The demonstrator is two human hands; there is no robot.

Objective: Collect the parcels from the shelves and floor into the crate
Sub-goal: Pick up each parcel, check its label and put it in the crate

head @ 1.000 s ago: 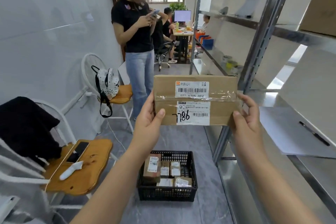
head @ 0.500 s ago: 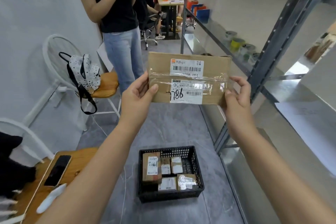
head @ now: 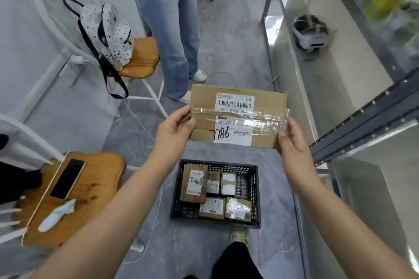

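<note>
We hold the cardboard parcel [head: 238,118] at mid-frame, above the black crate [head: 256,197] on the floor in the lower middle: left hand [head: 174,129] and right hand [head: 292,145] each pinch one end in their grip. Carrying is in hand; next we judge it must be lowered flat over the parcels already packed inside

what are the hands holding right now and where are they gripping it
A flat cardboard parcel, marked 786, held over the crate: left hand on its left edge, right hand on its lower right corner.
</note>
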